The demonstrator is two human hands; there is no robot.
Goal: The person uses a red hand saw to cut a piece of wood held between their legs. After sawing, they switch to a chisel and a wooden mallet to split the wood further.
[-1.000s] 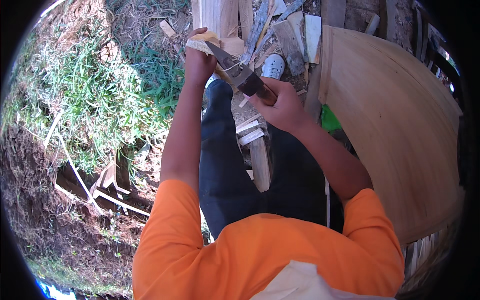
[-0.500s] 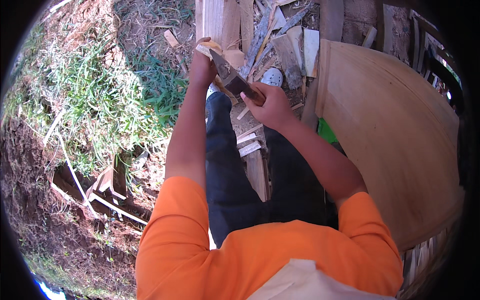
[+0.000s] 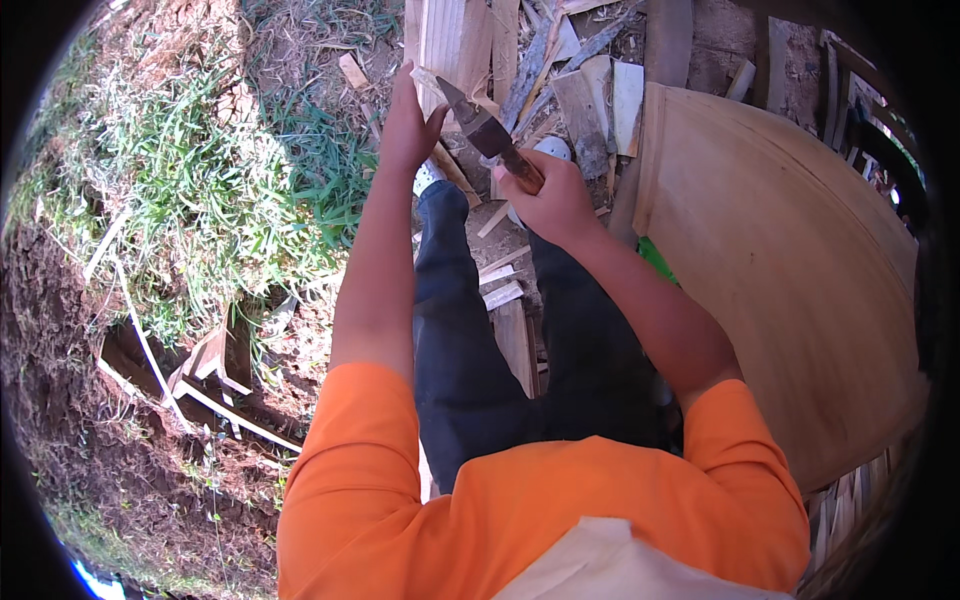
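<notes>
I'm outdoors, with sunlit grass [image 3: 220, 200] to my left and, nearer on that side, rough reddish-brown soil [image 3: 55, 350] where pale wood pieces [image 3: 208, 355] lie. Far ahead of me the ground [image 3: 305, 55] falls into shade, strewn with board offcuts [image 3: 628, 105]. A large smooth brown panel [image 3: 790, 290] spreads to my right, dark slats [image 3: 832, 95] beyond its far edge.

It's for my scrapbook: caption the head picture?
Right hand grips tapered dark metal tool by its brown wooden handle; left hand near pale wooden plank.
</notes>
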